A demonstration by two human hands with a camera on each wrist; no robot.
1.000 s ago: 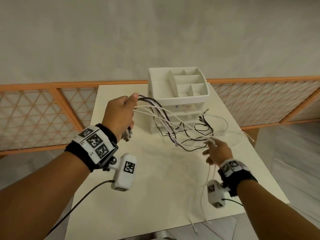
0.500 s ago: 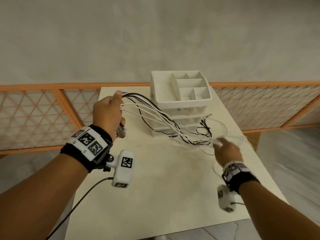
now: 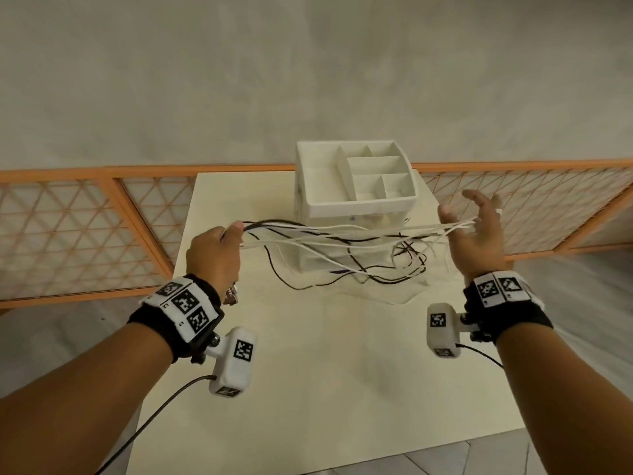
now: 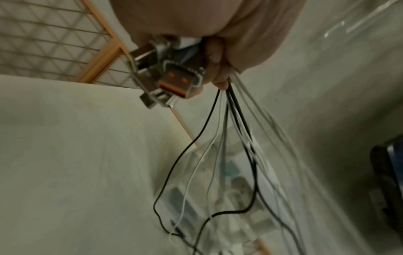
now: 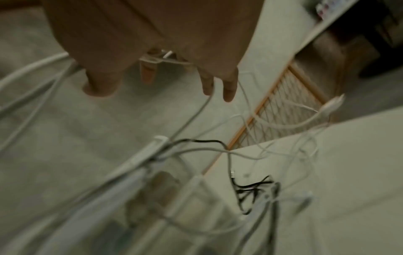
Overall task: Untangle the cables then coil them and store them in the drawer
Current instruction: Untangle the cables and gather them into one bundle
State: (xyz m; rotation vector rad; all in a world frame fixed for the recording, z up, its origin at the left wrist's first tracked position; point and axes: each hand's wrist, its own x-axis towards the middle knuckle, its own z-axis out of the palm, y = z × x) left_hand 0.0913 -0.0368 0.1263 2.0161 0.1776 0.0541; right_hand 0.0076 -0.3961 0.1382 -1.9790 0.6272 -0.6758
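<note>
A bundle of white and black cables (image 3: 342, 234) stretches through the air between my two hands, in front of the white drawer unit (image 3: 356, 186). My left hand (image 3: 224, 243) grips the bundle near its ends. USB plugs (image 4: 172, 77) stick out under that fist (image 4: 218, 51). My right hand (image 3: 474, 224) is raised with fingers spread, and white strands run across its fingers (image 5: 229, 86). The rest of the cables hang down into a loose tangle (image 3: 407, 260) on the table by the unit's right side.
The cream table (image 3: 308, 389) carries the drawer unit at its back edge, topped with a divided open tray. An orange lattice railing (image 3: 68, 228) runs behind the table on both sides. The table's right edge lies under my right wrist.
My right hand has lifted off the tangle, moved up and right and spread its fingers, pulling the strands out level. My left hand has moved left and a little lower, still holding the ends.
</note>
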